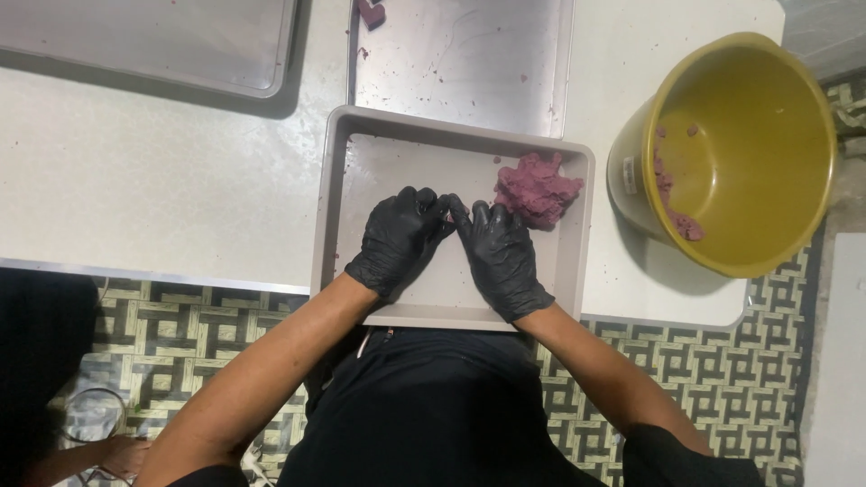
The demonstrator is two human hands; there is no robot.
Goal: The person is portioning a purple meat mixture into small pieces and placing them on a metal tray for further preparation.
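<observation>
I am watching my left hand and right hand, both in black gloves, pressing fingertip to fingertip inside the grey tray. Whether anything is pinched between them I cannot tell. The purple dough lump is sitting in the tray's far right corner, just beside my right hand. Further right, a yellow bucket is leaning, smeared with dough. I judge a shaping step is underway; next calls for reaching right to the lump.

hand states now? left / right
Left hand, black glove: fingers curled, fingertips meeting the right's; holding anything, cannot tell.
Right hand, black glove: same, beside purple dough lump.
</observation>
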